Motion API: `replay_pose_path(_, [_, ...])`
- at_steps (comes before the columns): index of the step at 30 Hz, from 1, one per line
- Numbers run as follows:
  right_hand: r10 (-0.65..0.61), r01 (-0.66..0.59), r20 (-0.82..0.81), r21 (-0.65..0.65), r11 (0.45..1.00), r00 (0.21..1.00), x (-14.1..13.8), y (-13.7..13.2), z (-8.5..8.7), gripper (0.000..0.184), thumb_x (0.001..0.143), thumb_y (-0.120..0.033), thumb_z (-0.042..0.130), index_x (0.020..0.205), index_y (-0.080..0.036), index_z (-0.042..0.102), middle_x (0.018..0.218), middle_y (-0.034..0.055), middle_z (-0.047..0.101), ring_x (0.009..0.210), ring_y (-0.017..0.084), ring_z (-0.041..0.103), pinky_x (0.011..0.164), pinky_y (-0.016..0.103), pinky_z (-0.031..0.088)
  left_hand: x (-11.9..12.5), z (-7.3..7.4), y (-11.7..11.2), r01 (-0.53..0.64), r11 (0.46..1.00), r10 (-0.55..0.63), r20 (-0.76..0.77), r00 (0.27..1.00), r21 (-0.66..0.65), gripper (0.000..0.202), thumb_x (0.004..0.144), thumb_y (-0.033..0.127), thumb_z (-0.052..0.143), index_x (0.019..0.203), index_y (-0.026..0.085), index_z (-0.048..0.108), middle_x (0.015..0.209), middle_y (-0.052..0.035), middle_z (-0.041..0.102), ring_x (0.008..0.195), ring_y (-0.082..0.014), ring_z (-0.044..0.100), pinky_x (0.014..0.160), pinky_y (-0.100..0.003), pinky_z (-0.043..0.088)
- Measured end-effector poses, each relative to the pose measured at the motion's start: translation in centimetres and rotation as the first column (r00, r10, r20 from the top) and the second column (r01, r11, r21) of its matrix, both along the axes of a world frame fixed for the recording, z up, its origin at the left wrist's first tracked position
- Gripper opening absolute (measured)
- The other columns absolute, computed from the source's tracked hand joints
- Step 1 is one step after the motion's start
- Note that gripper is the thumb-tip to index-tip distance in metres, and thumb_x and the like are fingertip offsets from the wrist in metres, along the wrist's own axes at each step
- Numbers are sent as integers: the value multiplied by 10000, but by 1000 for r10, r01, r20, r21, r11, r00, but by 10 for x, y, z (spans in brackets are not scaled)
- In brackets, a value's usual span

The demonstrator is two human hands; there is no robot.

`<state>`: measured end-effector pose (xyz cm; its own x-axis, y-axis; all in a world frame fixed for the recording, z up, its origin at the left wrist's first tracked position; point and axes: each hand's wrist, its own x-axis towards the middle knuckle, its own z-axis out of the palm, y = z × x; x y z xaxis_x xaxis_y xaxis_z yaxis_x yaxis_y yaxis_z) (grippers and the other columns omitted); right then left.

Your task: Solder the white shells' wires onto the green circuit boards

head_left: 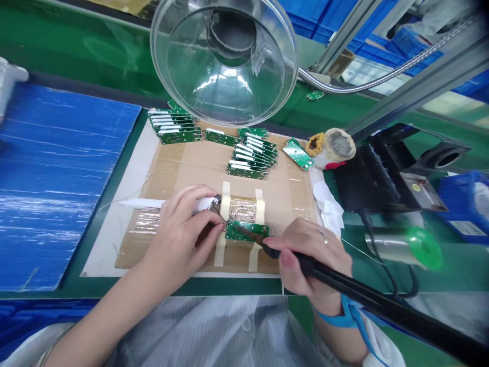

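Note:
A green circuit board (244,231) lies at the near end of a taped-down clear film patch (243,210). My right hand (311,255) is wrapped round a soldering iron (305,262), its tip resting at or just over the board's surface. At the board's left edge, my left hand (187,224) pinches a thin dark wire (219,214) between thumb and fingers. A white strip with a dark end piece (204,204) passes under those same fingers; its hidden middle reappears to the left as a white tail (143,203).
Overlapping circuit boards (252,155) and another row (173,126) lie farther back on the cardboard (206,163). A clear fume hood (225,97) hangs above them. To the right are a white pot (338,148), a black soldering station (367,173) and a solder spool (401,247).

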<state>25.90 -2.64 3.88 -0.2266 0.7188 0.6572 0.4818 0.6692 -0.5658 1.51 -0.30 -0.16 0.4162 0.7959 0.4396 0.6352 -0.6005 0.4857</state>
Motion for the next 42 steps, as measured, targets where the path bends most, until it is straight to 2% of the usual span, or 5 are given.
replay_pose_path(8, [-162,133,-304,-114,985,939,8,-8,-28,181,1094,-254,631,997,-237,782,768,7,787,573,152,654,503,315,525,-3,-2,2,14,1000,-14,26,1000,20,119,1070,108,678,1023,210,713,1398,-117,654,1392,-331,614,1079,-498,494])
replay_pose_path(19, [-127,92,-226,-160,983,966,4,-9,-44,130,1052,-208,665,1046,-260,784,820,9,804,629,166,698,562,313,572,-10,-1,-4,70,998,-70,-15,997,-1,121,1079,90,669,1067,203,711,1514,-145,580,1465,-354,559,1140,-546,483])
replay_pose_path(37, [-138,125,-192,-75,989,972,8,-13,-26,181,1094,-265,629,987,-253,775,779,13,806,572,162,684,522,317,545,-2,10,-8,-5,990,0,-36,999,-141,180,1113,168,556,983,224,665,1500,-125,590,1462,-340,556,1130,-563,458])
replay_pose_path(40, [-181,140,-209,-197,970,961,15,-25,-23,148,1100,-295,673,1184,-270,792,772,-2,800,577,177,726,540,328,605,1,10,-8,-8,990,1,-48,999,-141,173,1108,176,568,980,226,672,1497,-127,596,1466,-350,558,1126,-568,471])
replay_pose_path(42, [-166,116,-171,-272,955,971,13,-32,-25,264,1101,-246,676,1356,-281,735,819,-14,831,655,187,803,637,322,690,1,9,-7,-10,992,3,-57,998,-126,162,1109,181,576,991,228,678,1499,-127,598,1462,-351,566,1134,-571,484])
